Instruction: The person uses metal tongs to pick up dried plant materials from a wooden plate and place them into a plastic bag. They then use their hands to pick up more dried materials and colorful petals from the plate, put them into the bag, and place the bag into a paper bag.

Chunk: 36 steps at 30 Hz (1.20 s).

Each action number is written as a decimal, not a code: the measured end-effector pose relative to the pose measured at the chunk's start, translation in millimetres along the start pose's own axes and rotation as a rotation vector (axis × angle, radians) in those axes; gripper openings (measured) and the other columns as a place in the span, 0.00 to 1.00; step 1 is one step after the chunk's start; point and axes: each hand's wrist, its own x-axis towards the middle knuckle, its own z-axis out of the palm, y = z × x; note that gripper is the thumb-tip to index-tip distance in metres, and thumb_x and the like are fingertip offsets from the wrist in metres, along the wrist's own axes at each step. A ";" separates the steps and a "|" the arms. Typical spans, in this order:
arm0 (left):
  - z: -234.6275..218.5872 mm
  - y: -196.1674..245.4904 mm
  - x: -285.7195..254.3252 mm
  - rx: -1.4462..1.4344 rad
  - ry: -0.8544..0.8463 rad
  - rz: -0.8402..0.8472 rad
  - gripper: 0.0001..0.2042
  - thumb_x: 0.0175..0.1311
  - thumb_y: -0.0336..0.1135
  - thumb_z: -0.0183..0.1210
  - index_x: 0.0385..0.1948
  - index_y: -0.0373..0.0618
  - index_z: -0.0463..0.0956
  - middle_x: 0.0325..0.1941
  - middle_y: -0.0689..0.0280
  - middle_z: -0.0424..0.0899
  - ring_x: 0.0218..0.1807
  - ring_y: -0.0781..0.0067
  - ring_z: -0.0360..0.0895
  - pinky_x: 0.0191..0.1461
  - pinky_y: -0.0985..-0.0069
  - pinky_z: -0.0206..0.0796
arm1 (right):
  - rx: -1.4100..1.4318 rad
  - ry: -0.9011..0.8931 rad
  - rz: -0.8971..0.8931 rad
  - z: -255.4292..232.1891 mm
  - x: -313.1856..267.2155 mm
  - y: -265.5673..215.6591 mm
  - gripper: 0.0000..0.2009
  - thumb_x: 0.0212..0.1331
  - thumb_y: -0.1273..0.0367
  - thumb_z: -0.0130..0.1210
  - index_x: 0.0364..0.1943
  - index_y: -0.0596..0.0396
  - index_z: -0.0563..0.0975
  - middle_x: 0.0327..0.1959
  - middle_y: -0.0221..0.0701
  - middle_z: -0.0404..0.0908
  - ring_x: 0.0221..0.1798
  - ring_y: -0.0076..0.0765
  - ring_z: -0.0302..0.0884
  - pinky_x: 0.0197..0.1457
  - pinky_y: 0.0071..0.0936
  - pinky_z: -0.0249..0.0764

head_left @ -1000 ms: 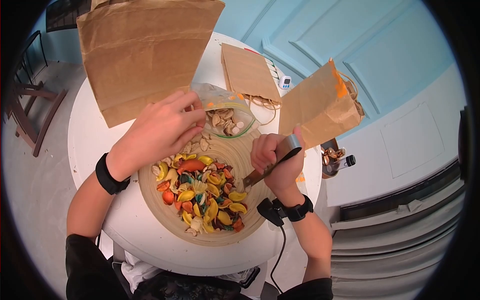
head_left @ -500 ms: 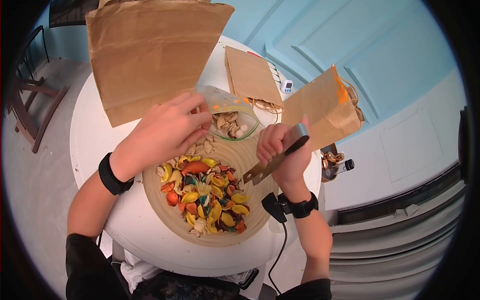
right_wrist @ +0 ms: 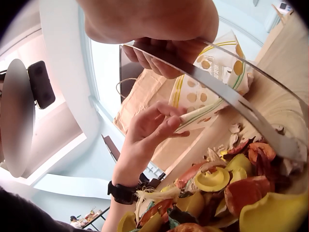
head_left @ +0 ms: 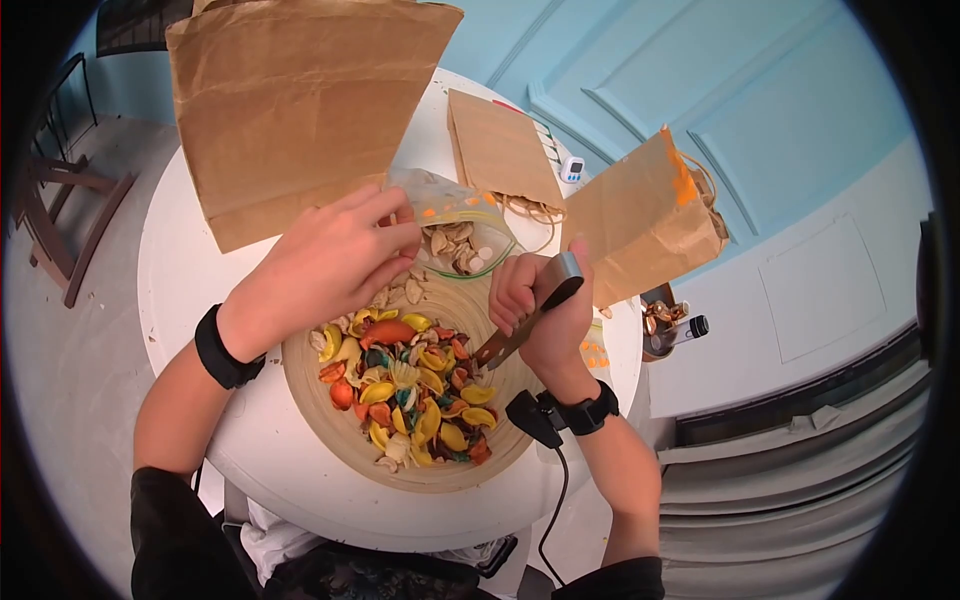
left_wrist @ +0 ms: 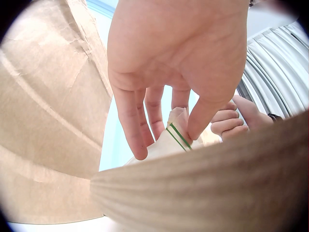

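Note:
My left hand (head_left: 335, 245) pinches the open edge of a clear zip bag (left_wrist: 179, 137) with green and yellow seal lines. Inside the bag are pale dried petals (head_left: 452, 242). In my right hand (head_left: 545, 315) I grip metal tongs (right_wrist: 219, 89), their tips pointing down at the right edge of a colourful potpourri pile (head_left: 400, 395). The pile, with yellow, orange, teal and cream pieces, lies in a round wooden bowl (head_left: 310, 430). Loose pale petals (head_left: 408, 290) lie in the bowl just below the bag. A pale piece (right_wrist: 292, 166) shows at the tong tips.
A large brown paper bag (head_left: 300, 120) stands at the back left of the white table (head_left: 255, 440). Behind the zip bag lies a flat paper bag (head_left: 505, 145), near a small white timer (head_left: 571, 169). Another paper bag (head_left: 640, 225) is at the right, beside a holder (head_left: 658, 340) with shiny items.
My right hand lifted the tongs up and right off the pile, then brought them back down and left to its right edge. The left hand has stayed at the zip bag.

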 end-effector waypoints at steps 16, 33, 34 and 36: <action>0.0 1.3 0.0 0.000 -0.003 -0.008 0.05 0.65 0.31 0.64 0.36 0.42 0.79 0.46 0.64 0.78 0.49 0.57 0.77 0.48 0.61 0.72 | 0.020 0.032 -0.008 10.3 -2.1 -3.0 0.35 0.77 0.40 0.23 0.16 0.51 0.59 0.16 0.30 0.58 0.18 0.31 0.56 0.21 0.28 0.60; -1.5 1.3 0.0 0.002 -0.013 -0.025 0.05 0.65 0.32 0.64 0.37 0.43 0.80 0.47 0.64 0.78 0.50 0.58 0.78 0.49 0.62 0.73 | 0.324 0.073 -0.316 10.3 21.2 -56.2 0.35 0.76 0.38 0.23 0.17 0.48 0.57 0.15 0.27 0.56 0.17 0.29 0.51 0.18 0.26 0.52; -1.7 1.5 0.1 -0.001 -0.011 -0.025 0.05 0.65 0.32 0.64 0.36 0.43 0.80 0.47 0.64 0.78 0.51 0.59 0.78 0.49 0.62 0.73 | 0.386 -0.026 -0.374 4.5 30.9 -58.3 0.35 0.76 0.38 0.23 0.17 0.49 0.59 0.16 0.28 0.57 0.18 0.30 0.52 0.20 0.29 0.55; -2.4 2.4 0.8 -0.007 -0.001 -0.026 0.04 0.65 0.31 0.65 0.36 0.43 0.80 0.47 0.64 0.78 0.51 0.59 0.78 0.49 0.62 0.73 | 0.271 0.099 -0.426 12.3 49.4 -56.9 0.35 0.76 0.39 0.23 0.18 0.50 0.60 0.16 0.28 0.57 0.18 0.32 0.53 0.22 0.32 0.58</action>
